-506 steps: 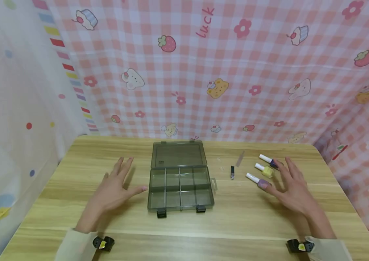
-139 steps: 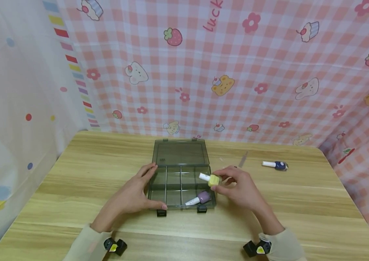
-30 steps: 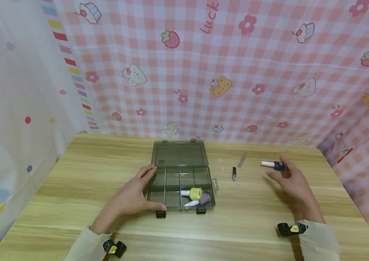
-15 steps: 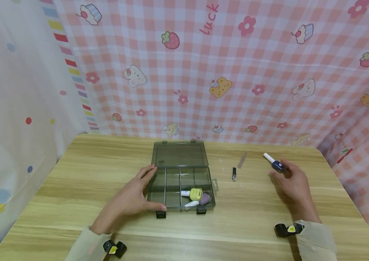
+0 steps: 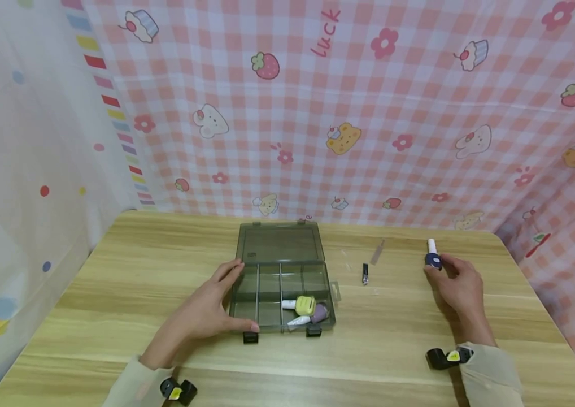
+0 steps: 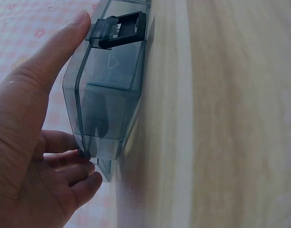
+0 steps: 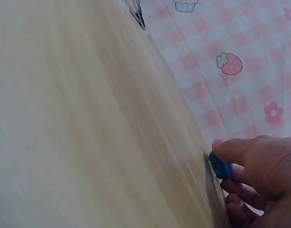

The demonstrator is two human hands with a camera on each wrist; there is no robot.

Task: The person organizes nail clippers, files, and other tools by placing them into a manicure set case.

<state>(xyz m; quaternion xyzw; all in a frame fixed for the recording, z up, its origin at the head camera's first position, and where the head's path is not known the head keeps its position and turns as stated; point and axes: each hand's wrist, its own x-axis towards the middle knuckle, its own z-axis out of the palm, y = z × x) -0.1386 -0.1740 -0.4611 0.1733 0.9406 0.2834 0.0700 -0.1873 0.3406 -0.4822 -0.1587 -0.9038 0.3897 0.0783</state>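
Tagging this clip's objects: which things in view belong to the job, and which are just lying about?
In the job:
box, left hand holding it
blue polish, pinched by the right hand
yellow polish, in the box
purple polish, in the box

Apparently just lying about, untouched:
clipper
file
clear slivers, too small to identify

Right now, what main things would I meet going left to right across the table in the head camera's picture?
Left hand, open compartment box, nail clipper, slim pinkish file, dark blue polish bottle.
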